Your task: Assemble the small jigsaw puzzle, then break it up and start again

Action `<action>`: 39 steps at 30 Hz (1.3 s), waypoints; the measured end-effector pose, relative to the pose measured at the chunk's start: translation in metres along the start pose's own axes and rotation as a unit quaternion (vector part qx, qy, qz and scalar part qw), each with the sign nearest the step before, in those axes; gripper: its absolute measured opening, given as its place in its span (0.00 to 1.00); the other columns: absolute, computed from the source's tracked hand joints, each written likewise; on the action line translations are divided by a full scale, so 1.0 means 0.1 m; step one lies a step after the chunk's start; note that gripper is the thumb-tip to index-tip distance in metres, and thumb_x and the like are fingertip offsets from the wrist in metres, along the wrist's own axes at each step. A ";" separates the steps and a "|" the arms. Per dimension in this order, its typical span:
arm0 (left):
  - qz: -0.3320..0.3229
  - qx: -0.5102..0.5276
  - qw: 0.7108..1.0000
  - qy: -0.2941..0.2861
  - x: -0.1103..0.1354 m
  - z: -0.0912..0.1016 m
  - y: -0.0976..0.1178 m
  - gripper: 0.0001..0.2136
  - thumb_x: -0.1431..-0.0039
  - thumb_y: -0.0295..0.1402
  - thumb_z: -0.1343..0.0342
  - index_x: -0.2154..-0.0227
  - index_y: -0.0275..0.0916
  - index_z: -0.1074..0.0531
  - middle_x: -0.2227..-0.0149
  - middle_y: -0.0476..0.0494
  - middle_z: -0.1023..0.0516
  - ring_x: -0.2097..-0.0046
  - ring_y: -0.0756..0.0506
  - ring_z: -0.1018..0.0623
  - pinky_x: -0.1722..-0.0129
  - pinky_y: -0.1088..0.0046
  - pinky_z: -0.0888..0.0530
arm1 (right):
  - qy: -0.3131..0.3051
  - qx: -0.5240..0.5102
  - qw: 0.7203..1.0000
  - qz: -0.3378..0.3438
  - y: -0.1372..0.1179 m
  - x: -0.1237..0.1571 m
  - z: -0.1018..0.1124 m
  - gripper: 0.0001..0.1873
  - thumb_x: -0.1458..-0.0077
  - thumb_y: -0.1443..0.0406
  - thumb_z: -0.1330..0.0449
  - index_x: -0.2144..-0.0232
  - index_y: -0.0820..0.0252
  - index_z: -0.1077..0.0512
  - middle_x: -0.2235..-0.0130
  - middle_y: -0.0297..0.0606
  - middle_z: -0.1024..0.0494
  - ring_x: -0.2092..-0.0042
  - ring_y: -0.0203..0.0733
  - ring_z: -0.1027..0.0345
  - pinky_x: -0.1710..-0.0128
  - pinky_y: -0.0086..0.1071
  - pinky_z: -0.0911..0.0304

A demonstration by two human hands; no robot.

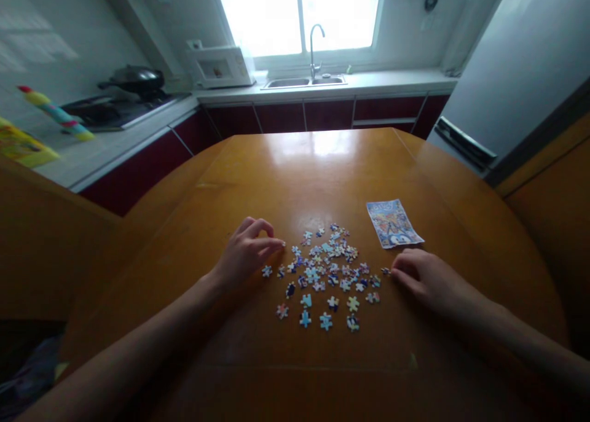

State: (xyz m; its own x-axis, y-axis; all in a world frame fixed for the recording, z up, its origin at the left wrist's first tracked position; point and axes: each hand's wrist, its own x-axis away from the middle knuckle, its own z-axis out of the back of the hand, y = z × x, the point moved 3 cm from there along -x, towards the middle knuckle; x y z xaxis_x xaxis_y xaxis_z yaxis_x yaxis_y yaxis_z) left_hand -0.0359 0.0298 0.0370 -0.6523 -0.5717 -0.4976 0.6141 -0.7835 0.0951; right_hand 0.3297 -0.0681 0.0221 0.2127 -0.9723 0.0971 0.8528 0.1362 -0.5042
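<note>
Glossy wooden table [258, 182] — knobbed jigsaw pieces [312, 274] between left hand [243, 251], right hand [428, 281]

This is a kitchen, by its look one in a home. At the top centre of the frame a double sink [310, 83] with a curved tap [312, 54] sits in a pale worktop [396, 77] below a bright window [260, 16], with dark red cupboards [279, 117] running underneath. At upper left a black pan [138, 79] stands on a hob [131, 111], and a white microwave [220, 67] is near it. A tall grey fridge [520, 72] fills the upper right, and a wooden bench [230, 182] takes up the middle
</note>
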 end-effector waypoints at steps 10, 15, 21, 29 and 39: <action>-0.022 0.051 0.997 -0.052 -0.20 -0.12 0.37 0.08 0.35 0.33 0.44 0.57 0.45 0.21 0.59 0.42 0.27 0.58 0.44 0.33 0.59 0.67 0.28 | 0.075 0.029 0.992 0.100 -0.40 -0.32 -0.08 0.06 0.41 0.66 0.41 0.67 0.56 0.23 0.64 0.40 0.25 0.62 0.42 0.32 0.61 0.35 0.37; -0.074 0.055 0.990 -0.108 -0.41 -0.40 0.69 0.12 0.34 0.36 0.45 0.50 0.50 0.25 0.54 0.42 0.30 0.54 0.42 0.34 0.51 0.62 0.29 | 0.118 0.064 0.974 0.180 -0.68 -0.58 -0.28 0.06 0.41 0.67 0.39 0.64 0.54 0.21 0.63 0.40 0.26 0.59 0.44 0.35 0.61 0.35 0.37; -0.066 0.056 0.990 -0.112 -0.28 -0.36 0.64 0.10 0.34 0.35 0.45 0.53 0.51 0.23 0.54 0.43 0.30 0.53 0.42 0.34 0.51 0.64 0.29 | 0.126 0.068 0.970 0.198 -0.59 -0.52 -0.29 0.09 0.39 0.67 0.40 0.70 0.55 0.21 0.65 0.39 0.26 0.60 0.42 0.37 0.62 0.34 0.37; -0.038 0.079 0.994 -0.068 -0.28 -0.36 0.60 0.08 0.35 0.35 0.44 0.56 0.46 0.22 0.56 0.44 0.28 0.56 0.44 0.34 0.54 0.66 0.29 | 0.150 0.051 0.965 0.211 -0.35 -0.41 -0.26 0.11 0.37 0.66 0.43 0.67 0.56 0.20 0.65 0.40 0.25 0.60 0.43 0.37 0.59 0.37 0.36; -0.014 0.135 0.986 -0.098 -0.53 -0.56 0.73 0.02 0.39 0.33 0.39 0.65 0.44 0.21 0.57 0.44 0.28 0.54 0.43 0.33 0.55 0.63 0.28 | 0.137 0.038 0.973 0.184 -0.32 -0.50 -0.17 0.11 0.37 0.65 0.44 0.66 0.54 0.21 0.64 0.40 0.23 0.59 0.45 0.34 0.57 0.40 0.36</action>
State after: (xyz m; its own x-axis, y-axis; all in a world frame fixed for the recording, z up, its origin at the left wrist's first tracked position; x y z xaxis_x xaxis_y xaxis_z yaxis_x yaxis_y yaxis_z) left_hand 0.0685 0.0169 0.0222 -0.7568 -0.5646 -0.3292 0.4714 -0.8205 0.3235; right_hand 0.2838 -0.0266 0.0187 0.3835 -0.8677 -0.3162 0.7783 0.4880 -0.3952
